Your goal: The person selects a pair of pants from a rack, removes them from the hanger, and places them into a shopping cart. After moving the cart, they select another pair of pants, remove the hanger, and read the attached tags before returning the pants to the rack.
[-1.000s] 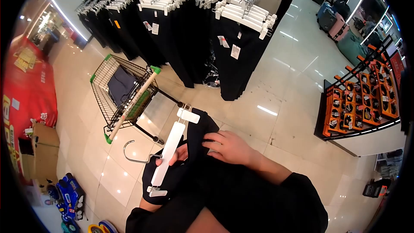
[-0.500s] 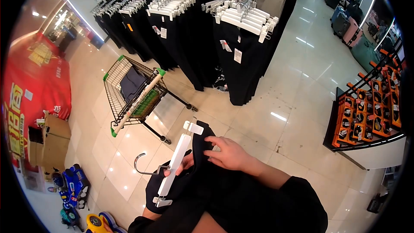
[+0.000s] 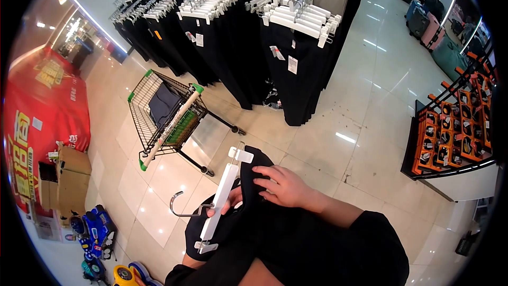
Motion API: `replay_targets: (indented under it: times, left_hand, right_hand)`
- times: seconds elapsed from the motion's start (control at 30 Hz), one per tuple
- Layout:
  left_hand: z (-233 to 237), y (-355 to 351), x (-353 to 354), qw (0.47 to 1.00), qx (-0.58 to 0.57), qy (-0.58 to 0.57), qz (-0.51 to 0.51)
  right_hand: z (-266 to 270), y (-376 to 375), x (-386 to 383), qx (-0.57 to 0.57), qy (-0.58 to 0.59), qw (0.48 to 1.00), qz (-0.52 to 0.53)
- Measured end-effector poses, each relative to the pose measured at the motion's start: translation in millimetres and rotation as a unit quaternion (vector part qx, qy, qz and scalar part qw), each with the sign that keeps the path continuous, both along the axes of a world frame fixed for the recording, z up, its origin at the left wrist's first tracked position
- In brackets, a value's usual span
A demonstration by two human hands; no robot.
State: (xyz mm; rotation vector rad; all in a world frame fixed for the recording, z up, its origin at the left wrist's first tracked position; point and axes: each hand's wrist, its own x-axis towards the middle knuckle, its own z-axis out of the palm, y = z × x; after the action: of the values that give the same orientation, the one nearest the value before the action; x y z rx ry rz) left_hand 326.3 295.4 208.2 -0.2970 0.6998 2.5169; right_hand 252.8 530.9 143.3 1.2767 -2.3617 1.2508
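A white clip hanger (image 3: 221, 198) with a metal hook slants in front of me, its clips on the waistband of black trousers (image 3: 251, 180). Partly hidden behind the bar, my left hand (image 3: 232, 200) is closed around the hanger's middle near the hook. My right hand (image 3: 286, 186) grips the trousers' cloth near the upper clip, fingers bent against the fabric; its thumb is out of sight. The lower part of the trousers merges with my black clothing.
A shopping cart (image 3: 169, 111) with dark folded cloth inside stands ahead to the left. Racks of black trousers (image 3: 296, 74) stand beyond it. An orange display shelf (image 3: 450, 137) is at right. A cardboard box (image 3: 74, 177) and blue toy vehicle (image 3: 98, 230) are at left.
The view has shifted slightly, so the hanger and both hands appear a little further right. My right hand's fingers lie a little further over the cloth. Both hands keep their places.
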Motion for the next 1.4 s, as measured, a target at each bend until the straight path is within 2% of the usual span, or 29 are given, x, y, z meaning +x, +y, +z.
replay_targets:
  times: [0.37, 0.5, 0.6, 0.7, 0.77, 0.9, 1.17, 1.4]
  left_hand:
    - [-9.4, -17.6, -10.3, 1.000, 0.028, -0.007, -0.006]
    - [-15.8, -32.6, -5.8, 1.000, 0.024, -0.004, 0.014]
    - [-16.5, -39.7, -8.1, 0.999, 0.029, -0.001, 0.024]
    - [-12.6, -36.9, -14.8, 0.999, 0.045, -0.002, 0.030]
    - [-13.2, -34.0, -18.0, 0.998, 0.059, -0.011, 0.034]
    - [-9.3, -29.2, -23.8, 0.997, 0.071, -0.011, 0.033]
    - [-11.1, -12.5, -21.8, 0.996, 0.081, -0.021, 0.028]
    - [-8.6, -5.4, -16.2, 0.996, 0.077, -0.021, 0.029]
  right_hand:
    - [-27.0, -4.3, 6.6, 0.130, -0.038, 0.991, 0.012]
    - [-15.4, -13.0, -4.1, 0.100, -0.046, 0.994, 0.004]
    - [-9.2, -14.8, -7.3, 0.046, -0.076, 0.995, -0.047]
    - [-5.2, -13.6, -14.2, 0.043, -0.092, 0.992, -0.072]
    - [-2.8, -13.5, -14.0, 0.032, -0.059, 0.994, -0.084]
    - [-0.3, -14.8, -9.8, 0.027, -0.075, 0.993, -0.083]
    - [-4.4, -7.9, -8.6, 0.081, -0.022, 0.996, -0.013]
    - [-15.8, 0.8, -7.8, 0.102, -0.049, 0.994, 0.004]
